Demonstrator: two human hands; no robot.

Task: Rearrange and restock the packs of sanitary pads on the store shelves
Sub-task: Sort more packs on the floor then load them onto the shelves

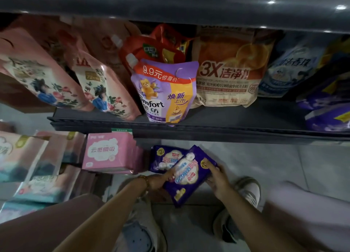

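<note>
Both of my hands hold a dark purple pack of sanitary pads (186, 177), tilted, low in the middle of the view. My left hand (162, 179) grips its left edge and my right hand (216, 179) grips its right edge, thumb on the front. A second purple pack (162, 158) stands just behind it, below the shelf. A pink pack (108, 151) stands to its left, and more pale pink and teal packs (22, 157) fill the lower left.
A dark shelf (227, 126) crosses the view above my hands, loaded with detergent and softener pouches, a purple one (162, 92) at its front edge. Grey tiled floor (265, 162) lies to the right. My shoes (248, 191) are below the pack.
</note>
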